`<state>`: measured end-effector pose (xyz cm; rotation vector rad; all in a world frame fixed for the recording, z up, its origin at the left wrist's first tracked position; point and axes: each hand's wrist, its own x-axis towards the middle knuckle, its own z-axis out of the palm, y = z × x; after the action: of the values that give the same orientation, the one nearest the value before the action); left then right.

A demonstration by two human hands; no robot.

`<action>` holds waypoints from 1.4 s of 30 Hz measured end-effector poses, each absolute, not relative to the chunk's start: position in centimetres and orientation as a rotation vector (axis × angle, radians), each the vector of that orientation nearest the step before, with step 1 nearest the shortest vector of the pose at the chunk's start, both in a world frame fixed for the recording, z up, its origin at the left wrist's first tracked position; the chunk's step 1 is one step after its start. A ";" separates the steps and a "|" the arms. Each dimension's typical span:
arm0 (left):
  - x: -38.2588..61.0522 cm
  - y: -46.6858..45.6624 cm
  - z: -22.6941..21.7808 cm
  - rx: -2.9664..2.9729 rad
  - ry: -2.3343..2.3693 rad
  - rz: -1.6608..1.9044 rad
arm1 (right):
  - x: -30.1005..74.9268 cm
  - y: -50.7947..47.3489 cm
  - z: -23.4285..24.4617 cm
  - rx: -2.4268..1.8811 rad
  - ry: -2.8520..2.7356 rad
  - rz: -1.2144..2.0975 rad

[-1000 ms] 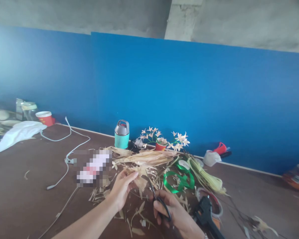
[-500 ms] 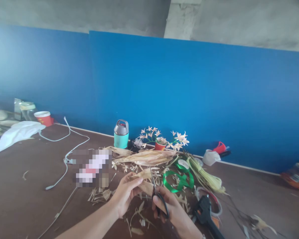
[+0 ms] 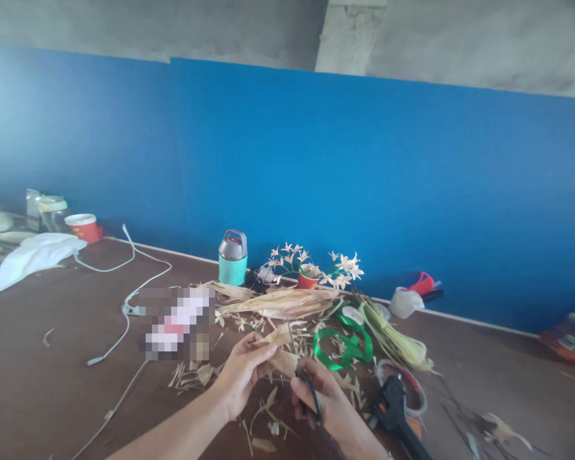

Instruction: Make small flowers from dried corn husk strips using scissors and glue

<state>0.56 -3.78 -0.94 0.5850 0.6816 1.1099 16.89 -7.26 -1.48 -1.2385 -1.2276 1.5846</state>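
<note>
My left hand point(image 3: 244, 370) pinches a dry, tan corn husk point(image 3: 282, 361) between thumb and fingers; the husk spreads out toward the right. My right hand point(image 3: 323, 393) is closed round the black handles of a pair of scissors point(image 3: 309, 386). The blades point up and away, close against the husk's right side; whether they are cutting into it I cannot tell. Cut husk scraps point(image 3: 199, 374) litter the table below and around both hands. Beyond the hands lies a bundle of dry husks point(image 3: 282, 303).
A black glue gun point(image 3: 393, 409) and a tape roll point(image 3: 419, 390) lie right of my right hand. Green ribbon point(image 3: 335, 358) and a pale green bundle of strands point(image 3: 395, 335) are behind. A teal flask point(image 3: 232, 268) and potted husk flowers point(image 3: 308, 276) stand by the blue panel. White cables point(image 3: 124, 306) run left.
My right hand and the scissors have shifted slightly left. The left hand keeps its hold on the husk, almost unmoved.
</note>
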 end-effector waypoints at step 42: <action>-0.5 -2.6 0.0 0.626 0.820 1.253 | 16.9 -7.8 -1.2 -1.229 -1.332 1.745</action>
<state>-0.54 -2.60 0.01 0.6259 0.8200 1.2529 16.88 -7.84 -1.16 -1.2289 -1.3315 1.7453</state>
